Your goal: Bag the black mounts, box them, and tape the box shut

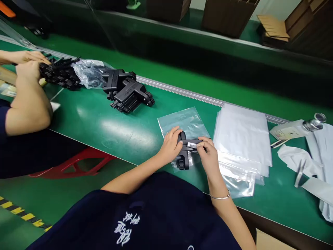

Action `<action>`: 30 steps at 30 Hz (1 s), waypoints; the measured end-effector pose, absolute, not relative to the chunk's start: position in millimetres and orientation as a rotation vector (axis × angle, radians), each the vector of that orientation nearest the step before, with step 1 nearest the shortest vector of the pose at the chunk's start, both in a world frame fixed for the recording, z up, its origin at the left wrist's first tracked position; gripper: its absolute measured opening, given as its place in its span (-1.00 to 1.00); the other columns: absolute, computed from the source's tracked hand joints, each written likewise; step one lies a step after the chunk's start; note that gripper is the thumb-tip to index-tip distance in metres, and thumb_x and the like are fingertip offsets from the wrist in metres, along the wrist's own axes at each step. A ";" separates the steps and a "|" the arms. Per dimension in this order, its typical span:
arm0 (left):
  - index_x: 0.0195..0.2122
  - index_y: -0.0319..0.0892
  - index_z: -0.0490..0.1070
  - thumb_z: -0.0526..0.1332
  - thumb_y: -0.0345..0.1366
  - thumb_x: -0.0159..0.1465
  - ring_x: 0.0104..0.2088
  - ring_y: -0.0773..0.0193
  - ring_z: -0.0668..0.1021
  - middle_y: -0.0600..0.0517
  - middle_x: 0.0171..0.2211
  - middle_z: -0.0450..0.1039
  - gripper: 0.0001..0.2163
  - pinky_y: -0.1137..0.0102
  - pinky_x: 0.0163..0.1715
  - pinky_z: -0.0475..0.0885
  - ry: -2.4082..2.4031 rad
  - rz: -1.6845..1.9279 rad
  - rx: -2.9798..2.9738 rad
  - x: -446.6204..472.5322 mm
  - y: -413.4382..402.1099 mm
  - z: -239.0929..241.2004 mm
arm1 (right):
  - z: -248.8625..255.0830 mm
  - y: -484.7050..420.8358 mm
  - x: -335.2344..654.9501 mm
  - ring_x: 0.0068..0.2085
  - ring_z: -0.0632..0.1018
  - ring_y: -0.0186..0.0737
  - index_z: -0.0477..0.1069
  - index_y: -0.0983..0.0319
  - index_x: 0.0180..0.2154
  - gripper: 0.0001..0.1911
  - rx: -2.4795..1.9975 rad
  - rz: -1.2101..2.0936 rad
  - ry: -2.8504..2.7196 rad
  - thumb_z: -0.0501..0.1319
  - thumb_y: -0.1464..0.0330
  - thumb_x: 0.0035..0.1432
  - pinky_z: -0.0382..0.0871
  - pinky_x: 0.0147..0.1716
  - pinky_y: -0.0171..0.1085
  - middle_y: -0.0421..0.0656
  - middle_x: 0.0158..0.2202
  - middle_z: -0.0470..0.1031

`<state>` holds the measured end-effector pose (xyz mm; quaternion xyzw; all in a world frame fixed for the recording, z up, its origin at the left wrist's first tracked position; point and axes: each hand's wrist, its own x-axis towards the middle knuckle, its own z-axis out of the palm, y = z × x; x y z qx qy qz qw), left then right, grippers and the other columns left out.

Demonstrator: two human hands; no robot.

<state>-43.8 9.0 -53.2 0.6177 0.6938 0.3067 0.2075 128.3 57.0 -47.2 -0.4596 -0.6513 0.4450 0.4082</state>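
A black plastic bracket-like part (184, 154) lies over a clear plastic bag (179, 119) on the green bench in front of me. My left hand (170, 146) grips its left side, thumb on top and fingers round the far edge. A small white label (191, 145) sits on the part's arm. My right hand (209, 152) is closed on the right end of that arm, its thumb and fingertip at the label's right edge. Whether the label is fully stuck down, I cannot tell.
Several similar black parts (127, 92) are piled at the back left, beside crumpled plastic (91, 73). A co-worker's hands (30, 66) are over more black pieces at far left. To my right are stacked plastic bags (241, 135), a bottle (288, 131) and tweezers (300, 170).
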 end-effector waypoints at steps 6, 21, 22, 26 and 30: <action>0.22 -0.18 0.10 -0.05 -0.33 0.33 0.31 0.06 0.21 -0.19 0.27 0.18 -0.58 -0.07 0.31 -0.04 1.866 0.833 1.682 -46.1 11.2 -52.3 | -46.7 64.0 130.4 0.01 0.41 -0.02 0.38 0.17 -0.54 -0.83 -1.192 1.072 -1.827 0.19 0.32 0.07 0.18 0.08 0.03 -0.09 -0.12 0.43; 0.23 -0.17 0.11 -0.02 -0.33 0.32 0.30 0.05 0.22 -0.16 0.27 0.19 -0.56 -0.06 0.32 -0.06 1.823 0.851 1.663 -47.5 11.4 -52.6 | -40.3 68.5 131.0 0.00 0.40 -0.01 0.43 0.16 -0.52 -0.84 -1.246 1.075 -1.945 0.20 0.31 0.08 0.14 0.08 0.03 -0.10 -0.13 0.44; 0.23 -0.17 0.11 -0.02 -0.33 0.32 0.30 0.05 0.22 -0.16 0.27 0.19 -0.56 -0.06 0.32 -0.07 1.823 0.849 1.663 -47.7 11.4 -52.7 | -40.1 68.6 131.0 0.00 0.40 -0.01 0.43 0.16 -0.52 -0.84 -1.245 1.080 -1.949 0.20 0.31 0.08 0.14 0.08 0.03 -0.11 -0.13 0.44; 0.25 -0.13 0.10 -0.01 -0.33 0.32 0.30 0.05 0.22 -0.15 0.27 0.19 -0.56 -0.05 0.33 -0.07 1.826 0.844 1.665 -47.7 12.1 -53.2 | -40.0 69.1 131.4 0.00 0.40 -0.01 0.43 0.15 -0.51 -0.85 -1.243 1.089 -1.958 0.20 0.32 0.09 0.15 0.07 0.03 -0.11 -0.12 0.45; 0.25 -0.14 0.11 -0.02 -0.32 0.32 0.30 0.06 0.22 -0.15 0.28 0.18 -0.56 -0.05 0.33 -0.07 1.827 0.839 1.668 -47.1 12.0 -53.4 | -39.6 68.1 132.4 0.00 0.39 -0.01 0.43 0.15 -0.50 -0.86 -1.236 1.069 -1.983 0.20 0.32 0.10 0.17 0.07 0.03 -0.11 -0.12 0.43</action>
